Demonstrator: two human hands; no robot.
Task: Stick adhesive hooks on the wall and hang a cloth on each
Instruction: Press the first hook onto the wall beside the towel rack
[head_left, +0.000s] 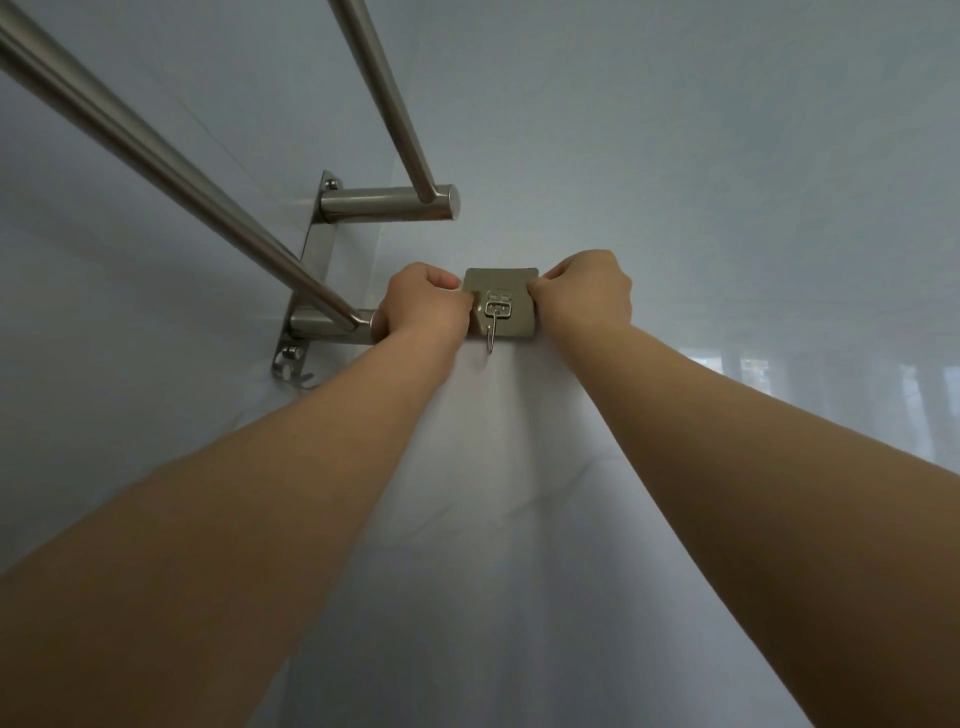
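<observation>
The adhesive hook (501, 306) lies flat on the wall (727, 182), just right of the towel rack (384, 203). The left hand (423, 306) and right hand (584, 296) flank it, their curled fingers pinching its side edges. A white cloth (509, 493) hangs directly below.

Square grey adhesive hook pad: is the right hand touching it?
Touching. Head view: the right hand holds the right edge of the square grey adhesive hook pad, no gap.

A brushed stainless-steel towel rack (156, 161) fills the upper left. Its two long round bars (384, 93) meet short cross tubes (384, 205) on a flat screwed bracket (319, 254), with a small metal peg (304, 376) at the bracket's foot.
</observation>
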